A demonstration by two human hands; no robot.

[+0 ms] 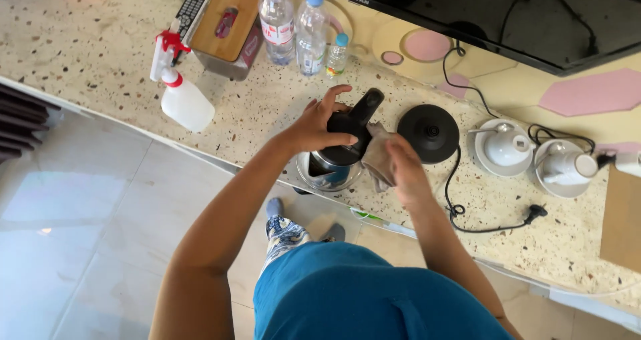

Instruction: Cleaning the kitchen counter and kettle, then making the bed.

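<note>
A steel electric kettle [328, 172] with a black lid and handle stands near the front edge of a speckled stone counter [100, 53]. My left hand [319, 123] grips its black lid from above. My right hand [402, 168] presses a crumpled grey-brown cloth [378, 158] against the kettle's right side. The kettle's round black base [428, 133] sits just to the right, apart from the kettle, with its black cord [467, 213] trailing to a loose plug.
A white spray bottle with a red trigger [179, 93] lies at the left. Behind it are a wooden-topped box [226, 30], a remote [189, 12] and three water bottles [297, 30]. Two upturned white cups on saucers [534, 156] sit at the right under a dark screen [521, 13].
</note>
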